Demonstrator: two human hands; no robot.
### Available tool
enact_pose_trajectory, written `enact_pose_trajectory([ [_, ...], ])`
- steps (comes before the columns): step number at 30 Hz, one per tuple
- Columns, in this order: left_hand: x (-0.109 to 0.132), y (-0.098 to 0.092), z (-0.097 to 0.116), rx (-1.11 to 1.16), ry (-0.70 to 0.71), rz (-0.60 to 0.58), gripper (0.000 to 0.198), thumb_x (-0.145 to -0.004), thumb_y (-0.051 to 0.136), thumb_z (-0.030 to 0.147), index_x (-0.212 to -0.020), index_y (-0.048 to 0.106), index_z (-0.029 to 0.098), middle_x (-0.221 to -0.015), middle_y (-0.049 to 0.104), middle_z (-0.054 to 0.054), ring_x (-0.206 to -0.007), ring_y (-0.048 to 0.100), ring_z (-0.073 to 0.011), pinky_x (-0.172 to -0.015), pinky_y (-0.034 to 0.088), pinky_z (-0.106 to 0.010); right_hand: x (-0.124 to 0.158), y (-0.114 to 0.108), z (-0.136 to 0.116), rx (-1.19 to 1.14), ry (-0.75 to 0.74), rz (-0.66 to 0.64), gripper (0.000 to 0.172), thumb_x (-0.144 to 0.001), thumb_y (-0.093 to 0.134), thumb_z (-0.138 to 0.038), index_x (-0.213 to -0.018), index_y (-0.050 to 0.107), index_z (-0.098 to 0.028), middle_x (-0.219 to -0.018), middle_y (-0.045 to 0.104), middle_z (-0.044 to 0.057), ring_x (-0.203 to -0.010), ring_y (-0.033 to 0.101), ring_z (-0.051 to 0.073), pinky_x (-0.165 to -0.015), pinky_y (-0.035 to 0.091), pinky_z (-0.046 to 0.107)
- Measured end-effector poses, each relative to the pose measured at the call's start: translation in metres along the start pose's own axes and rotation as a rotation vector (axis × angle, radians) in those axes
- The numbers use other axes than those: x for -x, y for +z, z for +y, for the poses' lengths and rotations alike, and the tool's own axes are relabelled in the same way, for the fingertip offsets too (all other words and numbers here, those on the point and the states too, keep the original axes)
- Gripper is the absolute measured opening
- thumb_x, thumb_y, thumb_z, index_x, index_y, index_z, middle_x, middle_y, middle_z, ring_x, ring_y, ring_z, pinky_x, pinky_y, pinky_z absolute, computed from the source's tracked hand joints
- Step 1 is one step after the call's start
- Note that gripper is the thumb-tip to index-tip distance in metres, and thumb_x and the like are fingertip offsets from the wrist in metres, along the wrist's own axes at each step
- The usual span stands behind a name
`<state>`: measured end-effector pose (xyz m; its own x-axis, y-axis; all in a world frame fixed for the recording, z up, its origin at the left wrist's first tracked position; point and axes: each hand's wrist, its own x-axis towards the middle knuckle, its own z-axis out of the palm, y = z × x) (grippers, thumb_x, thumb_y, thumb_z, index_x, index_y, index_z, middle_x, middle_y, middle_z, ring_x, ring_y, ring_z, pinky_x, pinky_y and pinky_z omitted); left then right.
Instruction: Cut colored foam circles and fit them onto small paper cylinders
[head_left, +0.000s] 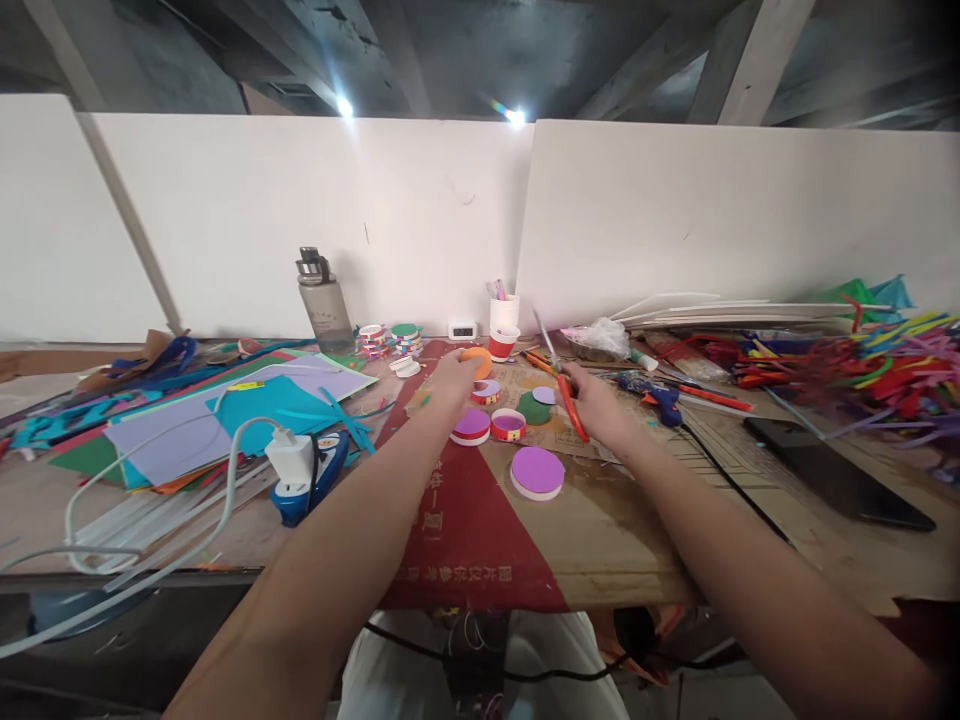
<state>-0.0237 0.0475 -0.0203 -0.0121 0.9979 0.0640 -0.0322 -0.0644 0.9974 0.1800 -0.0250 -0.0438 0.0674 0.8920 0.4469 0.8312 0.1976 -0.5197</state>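
Cardboard [622,550] is laid centrally. Right hand [596,400], two o'clock, is curled round scissors [562,378]; by left hand [454,378], twelve o'clock, nearly closed, orange round piece [478,360] is pinched. Positioning step, apparently; steadily aligned scissors are called for next.

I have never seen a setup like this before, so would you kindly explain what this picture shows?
Certainly. There is no machine here: a person works with two bare hands, seen by one camera worn on the head, looking forward and down. The left hand holds a round orange piece, and the right hand holds orange-handled scissors. In front of the person, purple-topped round pieces lie on cardboard. To the left are coloured sheets; to the right, a blue glue gun and a dark phone. A bottle stands near the white wall panels.
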Motion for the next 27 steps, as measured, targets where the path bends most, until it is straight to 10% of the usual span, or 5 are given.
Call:
enact_pose_trajectory([
  [5,-0.013,-0.017,0.004,-0.194,0.142,0.267,0.019,-0.069,0.061,0.012,-0.088,0.061,0.015,-0.092,0.067,-0.006,-0.078,0.061,-0.014,-0.066,0.046,-0.024,0.002,0.017,-0.029,0.063,0.044,-0.132,0.029,-0.085,0.062,-0.029,-0.112,0.071,-0.02,-0.1,0.076,0.009,-0.087,0.069,0.021,-0.074,0.049,0.027],
  [12,-0.018,-0.035,0.01,-0.32,0.088,0.118,0.013,-0.072,0.065,0.019,-0.085,0.066,0.015,-0.076,0.065,-0.005,-0.058,0.052,-0.0114,-0.051,0.035,-0.023,-0.001,0.029,-0.038,0.167,0.102,-0.237,0.029,-0.08,0.068,-0.033,-0.105,0.076,-0.023,-0.097,0.077,0.008,-0.088,0.07,0.024,-0.069,0.047,0.027],
  [19,-0.017,-0.02,0.001,-0.391,0.156,0.132,0.019,-0.073,0.065,0.019,-0.091,0.067,0.016,-0.092,0.071,-0.007,-0.068,0.058,-0.0122,-0.058,0.044,-0.023,-0.01,0.011,-0.016,0.082,0.193,-0.057,0.038,-0.082,0.065,-0.047,-0.108,0.077,-0.022,-0.098,0.077,0.01,-0.088,0.071,0.025,-0.07,0.048,0.028],
  [27,0.007,0.004,-0.002,-0.785,0.282,-0.377,0.015,-0.075,0.066,0.02,-0.088,0.073,0.019,-0.09,0.074,-0.002,-0.081,0.066,-0.0155,-0.066,0.048,-0.023,-0.012,-0.003,0.001,-0.043,0.262,0.068,0.049,-0.081,0.066,-0.05,-0.114,0.074,-0.015,-0.101,0.077,0.014,-0.088,0.071,0.024,-0.073,0.049,0.028],
])
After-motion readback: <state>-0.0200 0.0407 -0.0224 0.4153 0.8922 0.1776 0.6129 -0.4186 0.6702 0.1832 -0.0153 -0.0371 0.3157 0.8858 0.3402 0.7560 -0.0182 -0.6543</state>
